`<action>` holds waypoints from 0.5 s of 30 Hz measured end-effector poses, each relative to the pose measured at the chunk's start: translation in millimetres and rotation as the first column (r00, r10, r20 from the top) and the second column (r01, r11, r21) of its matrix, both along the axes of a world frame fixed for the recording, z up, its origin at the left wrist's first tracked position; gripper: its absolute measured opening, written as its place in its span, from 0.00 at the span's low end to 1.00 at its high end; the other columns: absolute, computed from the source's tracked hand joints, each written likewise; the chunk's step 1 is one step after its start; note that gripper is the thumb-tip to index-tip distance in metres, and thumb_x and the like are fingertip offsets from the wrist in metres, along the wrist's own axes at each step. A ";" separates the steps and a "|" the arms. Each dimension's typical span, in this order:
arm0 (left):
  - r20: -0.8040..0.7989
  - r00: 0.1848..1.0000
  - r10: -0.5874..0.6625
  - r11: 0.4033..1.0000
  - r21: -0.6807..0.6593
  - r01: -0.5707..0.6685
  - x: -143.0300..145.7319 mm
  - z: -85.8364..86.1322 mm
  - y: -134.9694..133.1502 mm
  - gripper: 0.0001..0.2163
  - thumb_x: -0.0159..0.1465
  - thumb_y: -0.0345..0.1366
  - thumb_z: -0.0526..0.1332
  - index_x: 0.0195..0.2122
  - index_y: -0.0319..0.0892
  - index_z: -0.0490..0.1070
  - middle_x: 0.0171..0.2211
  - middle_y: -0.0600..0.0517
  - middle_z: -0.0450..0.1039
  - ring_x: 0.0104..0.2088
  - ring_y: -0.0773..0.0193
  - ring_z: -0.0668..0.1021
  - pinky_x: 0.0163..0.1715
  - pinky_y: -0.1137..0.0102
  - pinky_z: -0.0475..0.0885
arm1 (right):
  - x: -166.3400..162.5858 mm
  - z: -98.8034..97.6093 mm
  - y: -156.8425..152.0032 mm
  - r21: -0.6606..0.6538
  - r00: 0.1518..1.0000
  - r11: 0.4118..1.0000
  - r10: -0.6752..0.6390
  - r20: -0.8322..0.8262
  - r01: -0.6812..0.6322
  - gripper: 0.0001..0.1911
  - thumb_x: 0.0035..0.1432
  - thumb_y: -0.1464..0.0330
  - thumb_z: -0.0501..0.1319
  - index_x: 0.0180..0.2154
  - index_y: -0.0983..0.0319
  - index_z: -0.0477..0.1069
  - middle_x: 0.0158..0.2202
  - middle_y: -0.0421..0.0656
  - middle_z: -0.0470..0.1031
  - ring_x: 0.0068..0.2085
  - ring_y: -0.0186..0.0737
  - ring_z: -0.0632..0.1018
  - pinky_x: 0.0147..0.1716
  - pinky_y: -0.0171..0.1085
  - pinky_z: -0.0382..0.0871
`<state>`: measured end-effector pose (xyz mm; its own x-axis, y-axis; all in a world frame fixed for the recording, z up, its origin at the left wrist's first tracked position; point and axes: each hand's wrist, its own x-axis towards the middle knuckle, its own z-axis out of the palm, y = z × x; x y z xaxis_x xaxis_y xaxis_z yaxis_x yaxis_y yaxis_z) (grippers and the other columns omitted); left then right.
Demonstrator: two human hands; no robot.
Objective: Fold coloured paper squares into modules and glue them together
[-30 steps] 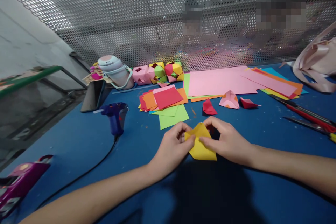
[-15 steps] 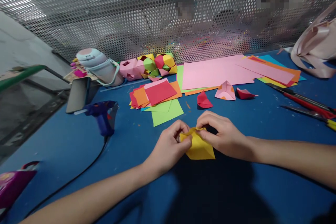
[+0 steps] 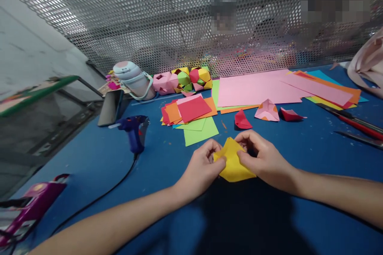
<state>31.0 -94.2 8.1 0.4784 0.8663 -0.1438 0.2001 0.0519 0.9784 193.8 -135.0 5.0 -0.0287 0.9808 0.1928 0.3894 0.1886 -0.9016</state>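
A yellow sheet of paper, creased and partly folded, is held just above the blue table. My left hand pinches its left edge between thumb and fingers. On the opposite side my right hand grips it, thumb on the front and fingers behind. The paper's top corner points up between the hands. Beyond them lie a folded red paper piece, a pink folded piece with orange patches and another red folded piece.
Behind are stacked coloured paper squares, large pink sheets and folded paper balls. A blue glue gun with its cord, a phone and a lidded cup stand left. Scissors lie right. A perforated metal panel rises behind.
The yellow paper's top corner, bunched between my fingers before, now stands up and the sheet is spread wider. My right hand has shifted its grip to the side. The view has turned slightly left.
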 end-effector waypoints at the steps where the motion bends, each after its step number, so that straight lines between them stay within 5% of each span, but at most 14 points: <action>1: 0.008 1.000 -0.011 1.000 0.016 0.011 0.2 -0.3 -0.1 0.08 0.49 0.33 0.57 0.23 0.42 0.55 0.20 0.60 0.55 0.21 0.73 0.61 0.20 0.78 0.57 | -0.2 0.9 0.0 -0.002 1.000 1.000 0.004 -0.014 -0.004 0.08 0.52 0.74 0.57 0.36 0.61 0.63 0.30 0.38 0.66 0.30 0.32 0.69 0.29 0.31 0.65; 8: -0.041 0.995 -0.085 0.996 0.010 0.086 0.2 -0.5 0.2 0.09 0.51 0.36 0.58 0.26 0.42 0.55 0.22 0.60 0.56 0.22 0.72 0.61 0.21 0.77 0.58 | 0.0 4.1 -1.7 0.056 0.999 0.998 0.021 0.032 -0.023 0.03 0.54 0.73 0.57 0.28 0.61 0.64 0.26 0.36 0.66 0.27 0.30 0.68 0.25 0.29 0.63; 15: -0.022 0.995 -0.101 0.994 -0.032 0.101 0.9 -1.1 1.3 0.10 0.51 0.37 0.59 0.26 0.42 0.56 0.22 0.60 0.58 0.21 0.73 0.63 0.20 0.77 0.58 | 1.0 3.8 -1.5 0.121 0.999 0.992 0.031 0.028 -0.034 0.04 0.54 0.74 0.57 0.32 0.60 0.65 0.29 0.38 0.67 0.29 0.31 0.69 0.29 0.30 0.65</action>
